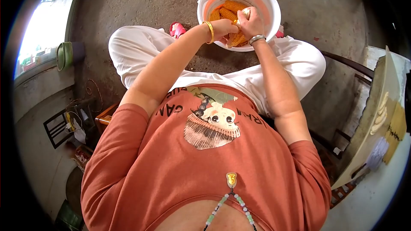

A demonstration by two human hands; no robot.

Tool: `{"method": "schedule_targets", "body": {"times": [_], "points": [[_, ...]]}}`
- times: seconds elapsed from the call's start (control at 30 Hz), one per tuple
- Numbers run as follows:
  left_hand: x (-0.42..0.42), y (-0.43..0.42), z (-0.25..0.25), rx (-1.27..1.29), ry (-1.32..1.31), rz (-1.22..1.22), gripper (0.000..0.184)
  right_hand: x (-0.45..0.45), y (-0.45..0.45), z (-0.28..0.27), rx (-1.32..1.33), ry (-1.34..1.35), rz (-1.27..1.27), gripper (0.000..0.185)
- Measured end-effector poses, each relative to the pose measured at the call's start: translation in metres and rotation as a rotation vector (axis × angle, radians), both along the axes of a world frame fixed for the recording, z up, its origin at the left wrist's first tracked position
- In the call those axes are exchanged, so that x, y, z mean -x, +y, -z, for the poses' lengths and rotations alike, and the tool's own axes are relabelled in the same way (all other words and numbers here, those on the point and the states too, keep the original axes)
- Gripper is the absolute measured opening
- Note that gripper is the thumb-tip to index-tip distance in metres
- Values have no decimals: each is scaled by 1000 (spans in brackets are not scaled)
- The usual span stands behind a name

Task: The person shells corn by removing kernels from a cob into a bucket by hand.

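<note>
Bucket (270,4) is standing between 12 and 1 o'clock in the head view. Reading it as stiff plastic, probably carrying some weight with the load inside; best hold is likely the rim at 3 and 9 o'clock. It's looking white, with an orange cast on the inner wall.

Cobs (233,5) are lying inside, crowding the side from 6 round to 12 o'clock. I'm expecting each to handle light, hard and rigid, dry rather than slippery, with the bumpy surface giving bite. Snapping seems unlikely. Sensible hold: round the thick middle, end left exposed. They're showing deep yellow-orange, long and tapered, kernels (226,14) sitting in tight rows.

Right hand (253,22), reaching in from 5 o'clock, is grasping what I'm judging to be a cob, the held cob (246,13), just off bucket centre toward 3 o'clock. Left hand (222,26), reaching in from 8 o'clock, is curling fingers close against the right; can't tell if it's gripping or only touching. Held cob is mostly hiding behind fingers. Only a pale, rounded end is showing, so no call on its kernels.
</note>
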State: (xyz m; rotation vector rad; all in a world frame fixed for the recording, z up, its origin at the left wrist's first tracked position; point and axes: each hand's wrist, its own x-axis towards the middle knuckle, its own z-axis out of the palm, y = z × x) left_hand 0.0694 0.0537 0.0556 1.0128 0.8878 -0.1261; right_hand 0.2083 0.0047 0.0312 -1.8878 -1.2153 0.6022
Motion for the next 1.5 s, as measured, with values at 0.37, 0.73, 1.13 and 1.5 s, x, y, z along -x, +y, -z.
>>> {"method": "schedule_targets", "body": {"times": [0.37, 0.73, 1.13, 1.5], "points": [[-12, 6, -9, -356, 133, 233, 23, -9, 7, 12, 62, 31, 53, 35], [-11, 5, -1, -898, 114, 393, 27, -13, 7, 29, 92, 101, 103, 38], [9, 14, 28, -107, 48, -158, 32, -26, 10, 34, 7, 212, 252, 39], [7, -16, -1, -296, -57, -283, 30, -21, 10, 24, -261, 468, 169, 29]]}}
